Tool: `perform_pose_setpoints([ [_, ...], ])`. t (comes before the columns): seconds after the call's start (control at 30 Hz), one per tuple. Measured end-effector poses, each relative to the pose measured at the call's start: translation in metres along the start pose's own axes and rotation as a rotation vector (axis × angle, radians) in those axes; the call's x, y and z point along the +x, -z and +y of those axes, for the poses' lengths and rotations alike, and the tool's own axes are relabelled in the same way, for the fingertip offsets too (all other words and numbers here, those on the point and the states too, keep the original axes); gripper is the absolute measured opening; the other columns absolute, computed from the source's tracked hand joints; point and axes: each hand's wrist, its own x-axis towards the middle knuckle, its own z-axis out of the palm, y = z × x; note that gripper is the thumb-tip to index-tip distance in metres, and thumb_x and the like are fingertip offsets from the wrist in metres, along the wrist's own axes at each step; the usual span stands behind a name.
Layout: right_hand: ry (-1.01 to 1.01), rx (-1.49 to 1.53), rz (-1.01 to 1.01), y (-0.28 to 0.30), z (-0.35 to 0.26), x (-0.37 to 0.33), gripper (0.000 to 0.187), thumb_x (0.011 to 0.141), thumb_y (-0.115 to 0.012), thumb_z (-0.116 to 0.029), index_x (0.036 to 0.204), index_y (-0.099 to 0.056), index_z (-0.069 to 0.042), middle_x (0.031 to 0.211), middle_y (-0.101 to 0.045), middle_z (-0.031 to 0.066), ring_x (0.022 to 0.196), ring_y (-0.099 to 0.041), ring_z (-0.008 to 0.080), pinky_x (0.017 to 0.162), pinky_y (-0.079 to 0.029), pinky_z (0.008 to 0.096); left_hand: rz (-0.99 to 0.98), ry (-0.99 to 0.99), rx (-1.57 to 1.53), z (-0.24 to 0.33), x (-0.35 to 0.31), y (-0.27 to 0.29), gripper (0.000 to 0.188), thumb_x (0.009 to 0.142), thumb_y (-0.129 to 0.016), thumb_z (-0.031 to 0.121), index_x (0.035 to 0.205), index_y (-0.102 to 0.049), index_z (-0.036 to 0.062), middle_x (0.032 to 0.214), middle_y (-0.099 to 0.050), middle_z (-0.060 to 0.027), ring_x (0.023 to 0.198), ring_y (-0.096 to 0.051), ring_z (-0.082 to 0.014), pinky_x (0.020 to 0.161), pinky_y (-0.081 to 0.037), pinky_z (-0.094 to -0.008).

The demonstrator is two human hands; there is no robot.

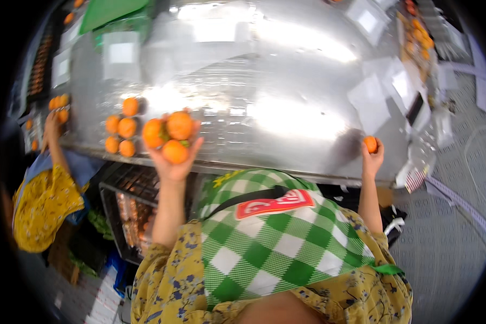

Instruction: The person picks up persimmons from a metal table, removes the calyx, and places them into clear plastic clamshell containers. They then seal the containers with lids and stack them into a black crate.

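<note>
I have the left hand palm up by the counter's near edge, fingers curled under three orange fruits. The right hand, well apart, pinches a single orange fruit between thumb and fingers. I'd judge each one light, firm and smooth, apt to roll and bruise under a hard squeeze; I'd hold it round its widest part, clear of any green cap. Blur hides the skin, so softness is my guess. Left of the cupped trio, five loose fruits sit on the counter; farther off lies a flat green item.
</note>
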Motion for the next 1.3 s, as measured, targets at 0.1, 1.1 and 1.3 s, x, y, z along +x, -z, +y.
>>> perform_pose_setpoints([
  [0.1,-0.194,-0.199,0.220,0.032,0.053,0.028,0.056,0.070,-0.077,-0.026,0.114,-0.056,0.001,0.104,-0.060,0.0104,0.092,-0.058,0.0195,0.081,-0.047,0.0323,-0.101,-0.016,-0.069,-0.005,-0.007,0.008,0.055,0.081,-0.060,0.050,0.128,-0.050,0.0215,0.148,-0.027,-0.0072,0.130,-0.035,-0.0374,0.097,-0.035,-0.0645],
  [1.1,1.121,0.193,-1.184,-0.149,-0.302,-0.102,0.065,0.060,-0.076,-0.007,0.120,-0.052,-0.006,0.111,-0.054,0.0115,0.105,-0.052,0.0316,0.088,-0.044,0.0393,0.287,0.173,0.019,-0.043,-0.002,-0.024,0.063,0.088,-0.036,0.060,0.131,-0.042,0.0148,0.137,-0.040,-0.0171,0.124,-0.039,-0.0465,0.097,-0.036,-0.0636],
  [1.3,0.975,0.195,-0.892,-0.197,-0.296,-0.100,0.050,0.060,-0.076,-0.012,0.105,-0.057,-0.007,0.099,-0.058,0.0078,0.096,-0.053,0.0291,0.082,-0.044,0.0386,0.163,0.110,-0.042,-0.028,-0.020,-0.003,0.062,0.090,-0.035,0.060,0.131,-0.042,0.0147,0.136,-0.040,-0.0195,0.120,-0.043,-0.0460,0.092,-0.042,-0.0612],
])
